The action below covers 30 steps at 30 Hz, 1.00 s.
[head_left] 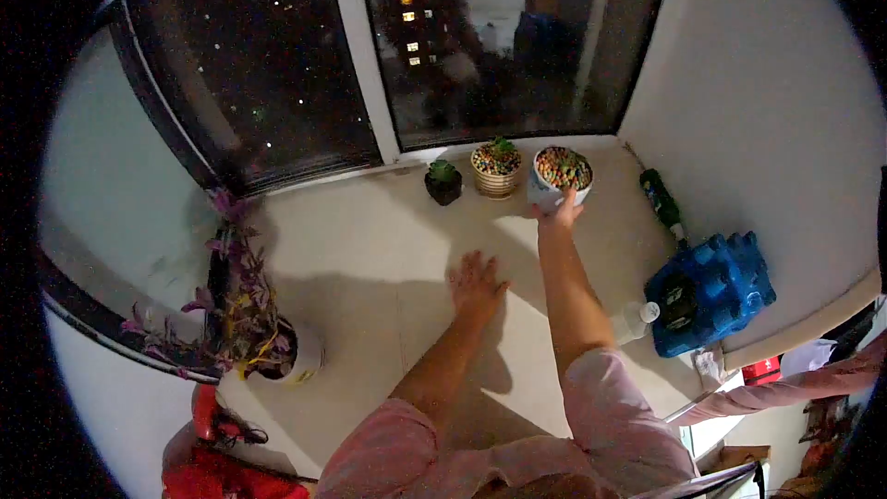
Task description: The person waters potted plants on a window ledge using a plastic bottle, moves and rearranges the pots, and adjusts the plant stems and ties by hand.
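Pot (pixel 545 194), white/blue, pebble-topped; at back of sill (pixel 351 240), beside ribbed pot (pixel 496 187); contact w/ sill unclear. R hand (pixel 558 211): curled on near wall. L hand (pixel 476 286): spread flat, empty. Prob. rigid, heavyish, smooth, breakable; best hold: opp. sides below rim, level.

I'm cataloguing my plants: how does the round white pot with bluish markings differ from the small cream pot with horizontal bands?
The round white pot with bluish markings is gripped by the right hand; the small cream pot with horizontal bands stands untouched. The white pot looks wider and smooth-sided, the cream one narrower and ribbed. Both hold multicoloured pebbles.
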### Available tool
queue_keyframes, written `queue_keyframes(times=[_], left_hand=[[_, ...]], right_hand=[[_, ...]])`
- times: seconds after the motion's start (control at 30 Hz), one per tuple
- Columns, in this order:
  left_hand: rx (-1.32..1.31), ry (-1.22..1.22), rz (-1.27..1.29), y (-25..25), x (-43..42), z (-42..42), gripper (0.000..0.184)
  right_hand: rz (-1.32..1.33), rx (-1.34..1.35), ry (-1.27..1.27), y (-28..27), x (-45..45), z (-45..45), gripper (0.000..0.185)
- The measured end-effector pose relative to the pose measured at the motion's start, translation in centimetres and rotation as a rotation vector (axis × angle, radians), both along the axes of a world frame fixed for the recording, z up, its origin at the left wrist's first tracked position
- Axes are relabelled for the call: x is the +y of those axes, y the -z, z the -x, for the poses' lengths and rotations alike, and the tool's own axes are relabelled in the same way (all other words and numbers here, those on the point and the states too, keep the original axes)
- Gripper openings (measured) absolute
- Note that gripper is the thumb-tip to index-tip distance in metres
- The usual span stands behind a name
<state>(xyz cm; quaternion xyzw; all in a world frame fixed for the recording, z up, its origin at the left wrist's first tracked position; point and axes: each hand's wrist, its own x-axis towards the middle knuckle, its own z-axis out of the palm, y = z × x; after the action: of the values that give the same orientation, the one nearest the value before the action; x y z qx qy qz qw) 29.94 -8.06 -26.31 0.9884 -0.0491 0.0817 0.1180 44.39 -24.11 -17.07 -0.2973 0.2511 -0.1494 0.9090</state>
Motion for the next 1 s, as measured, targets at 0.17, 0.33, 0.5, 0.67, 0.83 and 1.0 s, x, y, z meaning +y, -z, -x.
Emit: queue_keyframes(times=[0.17,0.33,0.5,0.67,0.83,1.0], left_hand=[[-0.029,0.004,-0.004,-1.0,-0.1,0.7,0.064],[-0.005,0.008,-0.008,-1.3,0.1,0.9,0.063],[0.003,0.004,0.009,-1.3,0.0,0.7,0.063],[-0.048,0.001,-0.018,-1.1,-0.2,0.8,0.062],[-0.075,0.019,0.006,-0.7,0.1,0.7,0.061],[-0.065,0.025,-0.03,-1.5,-0.1,0.8,0.062]], right_hand=[[0.06,-0.079,0.006,1.9,-1.0,-4.8,0.085],[0.073,-0.122,0.012,3.1,-1.4,-8.3,0.089],[-0.016,-0.064,-0.141,3.6,-2.6,-8.3,0.089],[0.002,-0.054,-0.203,6.0,-3.9,-10.6,0.085],[0.03,0.021,-0.165,5.3,-3.5,-10.8,0.084],[0.09,0.053,-0.23,7.6,-5.0,-13.1,0.088]])
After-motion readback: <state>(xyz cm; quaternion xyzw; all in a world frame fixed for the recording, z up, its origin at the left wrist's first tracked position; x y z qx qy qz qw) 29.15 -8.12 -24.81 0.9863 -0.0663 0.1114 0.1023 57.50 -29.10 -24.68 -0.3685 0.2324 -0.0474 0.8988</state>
